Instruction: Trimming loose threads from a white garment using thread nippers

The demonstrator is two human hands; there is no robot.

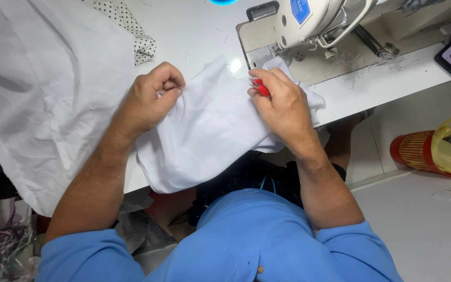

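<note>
One white cloth piece [204,136] lies over the table's front edge [131,180], pinched by the closed left hand [150,99]. The right hand [283,107] grips one red snipper [261,89] on it. One sewing machine [293,26] stands just behind; bare tabletop lies to the right.

Cloth [204,130] lies before sewing machine [298,26] on table [392,78].

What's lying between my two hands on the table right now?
In the head view, only the white cloth spans the stretch between the left hand and the right hand; both hands grip it.
</note>
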